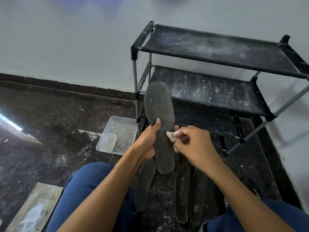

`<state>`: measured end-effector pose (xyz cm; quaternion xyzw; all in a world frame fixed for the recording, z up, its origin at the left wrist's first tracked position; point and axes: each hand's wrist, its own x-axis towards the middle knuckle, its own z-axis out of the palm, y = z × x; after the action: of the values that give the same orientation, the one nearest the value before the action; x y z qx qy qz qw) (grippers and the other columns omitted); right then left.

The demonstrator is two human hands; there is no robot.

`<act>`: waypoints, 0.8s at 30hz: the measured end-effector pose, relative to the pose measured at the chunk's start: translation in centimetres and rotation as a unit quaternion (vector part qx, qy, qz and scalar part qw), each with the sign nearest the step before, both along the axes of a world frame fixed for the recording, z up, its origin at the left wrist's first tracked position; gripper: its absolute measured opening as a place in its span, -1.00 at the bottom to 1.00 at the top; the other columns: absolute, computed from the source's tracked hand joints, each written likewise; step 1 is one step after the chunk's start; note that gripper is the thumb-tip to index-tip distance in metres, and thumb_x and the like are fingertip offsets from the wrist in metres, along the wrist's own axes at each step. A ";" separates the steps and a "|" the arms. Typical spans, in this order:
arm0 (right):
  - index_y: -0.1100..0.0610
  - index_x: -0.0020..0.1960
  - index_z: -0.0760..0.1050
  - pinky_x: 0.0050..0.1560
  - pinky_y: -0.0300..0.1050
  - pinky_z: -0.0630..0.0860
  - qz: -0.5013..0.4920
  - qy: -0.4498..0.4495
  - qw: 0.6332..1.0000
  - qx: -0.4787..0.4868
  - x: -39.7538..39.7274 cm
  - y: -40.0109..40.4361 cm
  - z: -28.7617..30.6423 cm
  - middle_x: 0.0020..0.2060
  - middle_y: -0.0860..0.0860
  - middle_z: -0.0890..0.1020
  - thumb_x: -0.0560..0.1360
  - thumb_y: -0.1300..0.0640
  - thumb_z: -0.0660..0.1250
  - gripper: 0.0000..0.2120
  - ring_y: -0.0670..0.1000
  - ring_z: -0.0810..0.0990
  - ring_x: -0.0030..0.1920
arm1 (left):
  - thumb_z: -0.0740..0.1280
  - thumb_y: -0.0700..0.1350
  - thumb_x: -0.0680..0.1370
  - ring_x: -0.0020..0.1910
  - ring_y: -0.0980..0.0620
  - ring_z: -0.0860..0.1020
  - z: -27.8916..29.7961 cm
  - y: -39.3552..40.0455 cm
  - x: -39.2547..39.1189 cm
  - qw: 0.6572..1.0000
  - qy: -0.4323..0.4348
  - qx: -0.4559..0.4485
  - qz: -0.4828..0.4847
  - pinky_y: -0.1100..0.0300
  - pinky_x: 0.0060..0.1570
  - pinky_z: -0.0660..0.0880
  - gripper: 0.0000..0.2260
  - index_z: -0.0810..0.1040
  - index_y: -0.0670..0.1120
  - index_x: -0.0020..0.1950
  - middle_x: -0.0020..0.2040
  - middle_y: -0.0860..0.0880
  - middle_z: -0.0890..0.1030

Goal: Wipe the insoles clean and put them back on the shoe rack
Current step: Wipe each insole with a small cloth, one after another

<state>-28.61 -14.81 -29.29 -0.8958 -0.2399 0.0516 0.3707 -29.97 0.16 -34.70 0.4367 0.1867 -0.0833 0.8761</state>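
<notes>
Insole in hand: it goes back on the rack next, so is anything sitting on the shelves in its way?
Nothing visible: the insole is held before the shoe rack, whose shelves carry only white dust.

A clear tray (127, 121) is sitting on the dark speckled floor (50, 114), with a small tub (107, 142) lying inside it. A dusty paper sheet (36, 208) is lying nearer, against blue trousers (87, 186). A white wall (66, 39) is rising behind.
</notes>
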 end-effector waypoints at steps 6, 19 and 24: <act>0.12 -0.15 0.65 -0.13 -0.21 0.60 0.151 0.135 0.968 -0.147 -2.3 1.1 -1.7 -0.23 0.04 0.69 0.46 0.04 0.39 -0.85 -0.06 0.67 -0.26 | -0.05 0.18 0.64 0.09 -0.16 0.63 0.0 0.9 0.3 0.999 0.012 -0.036 -0.021 -0.13 -0.07 0.61 -0.44 0.30 -0.17 0.46 0.35 -0.17 0.49; 0.12 0.03 0.61 -0.10 -0.06 0.61 -0.086 -0.087 0.985 0.118 1.3 0.2 -0.4 -0.11 -0.02 0.60 0.42 0.30 0.38 -0.78 -0.10 0.60 -0.16 | 0.11 -0.13 0.65 -0.09 -0.20 0.64 0.8 -2.2 -1.3 0.996 0.007 -0.020 -0.089 -0.33 0.07 0.46 -0.74 0.46 -0.17 0.25 -0.02 -0.22 0.65; 0.13 0.14 0.59 -0.01 -0.10 0.59 -0.016 -0.076 0.993 0.084 0.6 1.2 -1.6 -0.07 -0.03 0.59 0.47 0.28 0.35 -0.74 -0.10 0.60 -0.12 | -0.16 0.45 0.48 0.00 -0.15 0.61 1.0 -2.1 -1.1 0.993 0.014 -0.059 -0.106 -0.08 0.05 0.55 -0.18 0.62 -0.12 0.14 0.03 -0.21 0.65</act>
<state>-28.03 -13.63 -30.91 -0.8664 -0.2565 -0.0434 0.4262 -31.09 -1.99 -33.75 0.4002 0.1464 -0.1927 0.8839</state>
